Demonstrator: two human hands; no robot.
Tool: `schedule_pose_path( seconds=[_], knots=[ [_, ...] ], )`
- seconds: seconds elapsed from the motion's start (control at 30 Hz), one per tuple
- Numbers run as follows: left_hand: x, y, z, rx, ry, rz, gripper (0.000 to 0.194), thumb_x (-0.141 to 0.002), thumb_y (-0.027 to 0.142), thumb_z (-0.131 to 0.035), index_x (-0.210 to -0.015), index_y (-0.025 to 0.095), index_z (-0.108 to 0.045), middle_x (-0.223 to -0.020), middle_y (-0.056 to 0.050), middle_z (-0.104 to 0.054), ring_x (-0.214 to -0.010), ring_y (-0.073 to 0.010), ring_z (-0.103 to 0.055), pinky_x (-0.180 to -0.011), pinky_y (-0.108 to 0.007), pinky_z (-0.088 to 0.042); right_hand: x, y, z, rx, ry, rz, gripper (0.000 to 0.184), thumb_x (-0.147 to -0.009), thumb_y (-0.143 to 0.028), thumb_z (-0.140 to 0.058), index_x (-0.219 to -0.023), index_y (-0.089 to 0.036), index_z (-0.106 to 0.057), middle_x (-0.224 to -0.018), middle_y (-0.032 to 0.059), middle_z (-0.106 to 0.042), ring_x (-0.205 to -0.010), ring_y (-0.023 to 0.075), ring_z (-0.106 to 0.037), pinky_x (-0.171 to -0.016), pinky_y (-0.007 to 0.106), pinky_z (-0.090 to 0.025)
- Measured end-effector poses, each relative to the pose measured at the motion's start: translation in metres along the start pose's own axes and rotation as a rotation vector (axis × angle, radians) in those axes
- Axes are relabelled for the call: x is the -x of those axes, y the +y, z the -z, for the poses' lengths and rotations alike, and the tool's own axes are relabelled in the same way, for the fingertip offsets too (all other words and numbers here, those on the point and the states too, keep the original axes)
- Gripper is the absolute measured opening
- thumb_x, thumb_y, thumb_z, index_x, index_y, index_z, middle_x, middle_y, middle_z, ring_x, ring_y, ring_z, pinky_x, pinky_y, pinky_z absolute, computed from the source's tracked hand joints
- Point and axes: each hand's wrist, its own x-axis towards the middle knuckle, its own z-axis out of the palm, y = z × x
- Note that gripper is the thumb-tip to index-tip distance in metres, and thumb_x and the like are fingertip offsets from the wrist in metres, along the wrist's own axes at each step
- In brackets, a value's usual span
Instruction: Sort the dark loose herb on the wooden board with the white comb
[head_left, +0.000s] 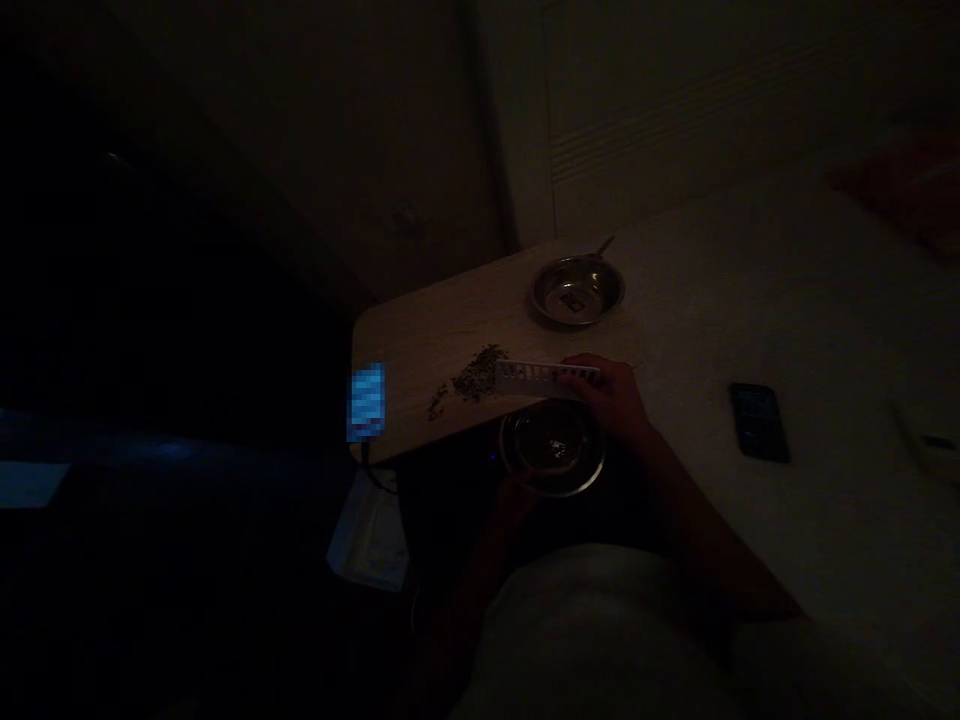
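Note:
The room is very dim. My right hand (616,395) is closed around a long, pale strip with a row of slots (534,374), perhaps plastic. Its far end meets a scattered pile of small dark bits (478,374) on the light wooden tabletop (405,340); what the bits are I cannot make out. Just below the table's near edge, a round metal bowl (589,480) is held in my left hand (517,497), whose fingers are at the bowl's lower left rim. Something shiny shows inside that bowl.
A second metal bowl (544,305) stands toward the back of the tabletop. A lit screen (366,402) with a cable is at the left edge. A dark phone (759,422) lies on the pale surface at right. A whitish tray-like box (371,535) sits lower left.

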Motion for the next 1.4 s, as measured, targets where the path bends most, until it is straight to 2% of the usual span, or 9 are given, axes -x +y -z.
schedule_pose_path(
  seconds=[0.17, 0.33, 0.63, 0.87, 1.03, 1.2, 1.4],
  knots=[
    [-0.001, -0.001, 0.004, -0.009, 0.016, -0.016, 0.032, -0.068, 0.015, -0.065, -0.099, 0.010, -0.070, -0.098, -0.012, -0.076, -0.121, -0.0335, -0.058, -0.113, -0.047, -0.031, -0.003, 0.007, -0.012, -0.010, -0.112, 0.003, 0.022, -0.081, -0.039, -0.068, -0.093, -0.022, -0.075, -0.088, 0.0021, -0.076, -0.077, 0.0187, -0.070, -0.071, 0.030, -0.053],
    [0.000, 0.000, 0.008, -0.047, 0.089, 0.013, 0.019, -0.070, 0.015, -0.065, -0.087, 0.013, -0.071, -0.086, -0.009, -0.076, -0.114, -0.0336, -0.062, -0.111, -0.047, -0.034, -0.010, 0.014, -0.018, -0.015, -0.065, -0.001, 0.024, -0.080, -0.040, -0.069, -0.094, -0.021, -0.075, -0.090, 0.0030, -0.076, -0.080, 0.0193, -0.070, -0.075, 0.032, -0.054],
    [-0.006, -0.004, 0.009, -0.028, 0.063, -0.008, 0.027, -0.069, 0.013, -0.064, -0.095, 0.015, -0.070, -0.093, -0.008, -0.076, -0.113, -0.0305, -0.063, -0.109, -0.046, -0.037, -0.018, 0.018, -0.018, 0.005, 0.018, 0.001, 0.024, -0.079, -0.041, -0.069, -0.091, -0.022, -0.075, -0.088, 0.0025, -0.076, -0.077, 0.0194, -0.069, -0.072, 0.032, -0.054],
    [-0.005, -0.002, 0.010, -0.039, 0.064, 0.007, 0.023, -0.068, 0.014, -0.065, -0.091, 0.011, -0.070, -0.087, -0.010, -0.076, -0.115, -0.0331, -0.061, -0.109, -0.046, -0.036, -0.019, 0.019, -0.015, -0.021, 0.069, 0.004, 0.023, -0.080, -0.041, -0.068, -0.092, -0.022, -0.075, -0.089, 0.0023, -0.076, -0.080, 0.0193, -0.069, -0.073, 0.031, -0.054],
    [0.001, 0.001, 0.004, -0.026, 0.051, 0.014, 0.020, -0.070, 0.012, -0.063, -0.089, 0.012, -0.071, -0.086, -0.008, -0.076, -0.102, -0.0287, -0.068, -0.107, -0.043, -0.039, -0.018, 0.022, -0.017, -0.038, 0.076, -0.006, 0.026, -0.081, -0.043, -0.067, -0.093, -0.022, -0.075, -0.089, 0.0023, -0.075, -0.080, 0.0193, -0.069, -0.075, 0.032, -0.054],
    [0.001, 0.002, 0.000, -0.021, 0.087, 0.019, 0.018, -0.070, 0.011, -0.062, -0.085, 0.012, -0.071, -0.084, -0.008, -0.077, -0.090, -0.0253, -0.070, -0.105, -0.041, -0.041, -0.017, 0.016, -0.014, -0.013, 0.097, 0.010, 0.022, -0.081, -0.038, -0.068, -0.092, -0.021, -0.075, -0.090, 0.0031, -0.076, -0.081, 0.0193, -0.069, -0.075, 0.032, -0.054],
    [-0.002, 0.001, 0.010, -0.019, 0.092, 0.012, 0.022, -0.069, 0.012, -0.066, -0.090, 0.009, -0.071, -0.088, -0.011, -0.076, -0.102, -0.0296, -0.067, -0.105, -0.042, -0.040, -0.017, 0.008, -0.002, -0.009, 0.153, -0.001, 0.023, -0.080, -0.040, -0.069, -0.091, -0.020, -0.075, -0.091, 0.0033, -0.076, -0.082, 0.0194, -0.069, -0.075, 0.031, -0.053]
  ],
)
